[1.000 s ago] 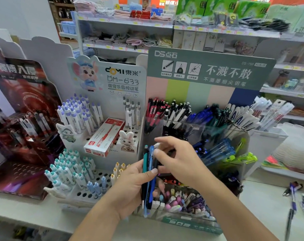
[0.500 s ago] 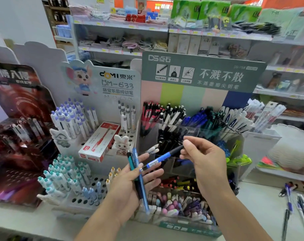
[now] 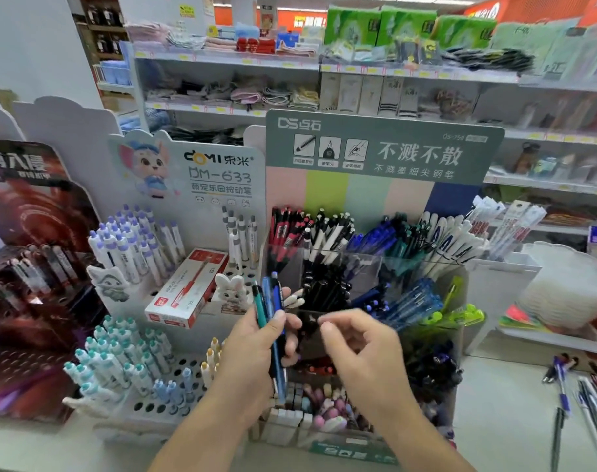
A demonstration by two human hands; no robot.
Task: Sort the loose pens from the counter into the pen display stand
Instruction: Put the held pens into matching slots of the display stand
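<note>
- The left hand [image 3: 256, 349] grips a small bunch of pens [image 3: 271, 321] upright, thumb across their fronts; one is teal, the others blue; their tips reach down past the palm toward the bottom tray of the stand [image 3: 365, 264].
- The right hand [image 3: 362, 349] hangs just beside the left, fingers loosely curled and holding nothing; its fingertips [image 3: 326, 323] are near the bunch but apart from it.
- Both hands sit in front of the stand, a clear tiered holder under a green sign [image 3: 382, 148]; its top row holds red pens [image 3: 287, 229], black-and-white ones, dark blue ones and white ones, side by side in separate compartments; lower tiers hold black pens [image 3: 324, 291], light blue pens [image 3: 409, 301] and yellow-green ones.
- Loose pens [image 3: 586, 396] lie on the surface [image 3: 494, 403] at the far right, well apart from the hands; their number is hard to tell at the edge of the view.
- Left of the stand is a white display [image 3: 195, 172] with a cartoon mouse, holding purple-capped and teal-capped pens in holes; a red-and-white box [image 3: 188, 291] lies tilted on its middle tier.
- A dark red display [image 3: 28, 233] stands further left; shop shelves [image 3: 409, 73] with folded cloth and packets fill the background.
</note>
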